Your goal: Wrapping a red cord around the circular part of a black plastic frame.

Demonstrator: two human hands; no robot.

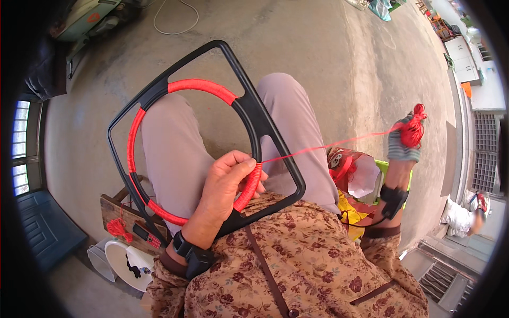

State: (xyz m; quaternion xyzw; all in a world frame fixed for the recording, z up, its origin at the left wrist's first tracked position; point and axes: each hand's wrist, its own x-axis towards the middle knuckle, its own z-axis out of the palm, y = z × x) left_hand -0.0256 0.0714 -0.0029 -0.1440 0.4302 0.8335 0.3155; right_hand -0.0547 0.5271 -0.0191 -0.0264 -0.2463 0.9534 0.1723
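Observation:
A black frame (261, 116) with rounded corners and a round ring inside rests tilted across my lap. Red cord is wound tightly round several stretches of the ring; other stretches are bare black. My left hand (227, 177) pinches the ring at its right side, thumb on top, at the upper end of a red wrapping (248, 191). From there a red strand (339, 143) runs taut to the right. Out at that side, my right hand (404, 146), in a grey striped glove, is closed round a bundle of red cord (413, 130), slightly blurred.
On my left stands a wooden stool (114, 204) with loose red cord (119, 229) and a phone (146, 234) on it. Beside it is a white basin (119, 259). A bag (363, 177) and a yellow-green container (379, 180) stand by my right leg.

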